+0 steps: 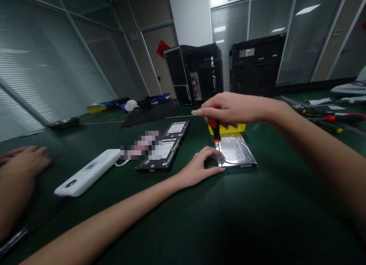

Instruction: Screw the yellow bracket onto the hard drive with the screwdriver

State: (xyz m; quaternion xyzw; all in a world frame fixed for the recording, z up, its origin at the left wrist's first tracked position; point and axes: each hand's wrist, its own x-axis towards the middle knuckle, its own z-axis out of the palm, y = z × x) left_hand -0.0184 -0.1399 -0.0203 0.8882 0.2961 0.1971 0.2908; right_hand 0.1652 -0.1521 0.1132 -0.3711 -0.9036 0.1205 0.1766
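A silver hard drive (236, 150) lies flat on the dark green table. My left hand (203, 166) grips its near left corner, thumb along the front edge and fingers on top. Over the drive, my right hand (225, 108) is wrapped round the red and black handle of a screwdriver (216, 132). The screwdriver points down at the drive's left side; its tip is hard to make out. Part of a yellow object (241, 127) shows behind the drive, under my right hand. To the left, two more hard drives (174, 148) lie end to end.
A white power bank (88, 173) with a cable lies left, beside a blurred-out patch. Another person's hand (25, 162) rests at the far left. Computer cases (203, 74) stand behind on the table. Pliers and other tools (337, 116) lie at right, a black mat (151, 114) at back left.
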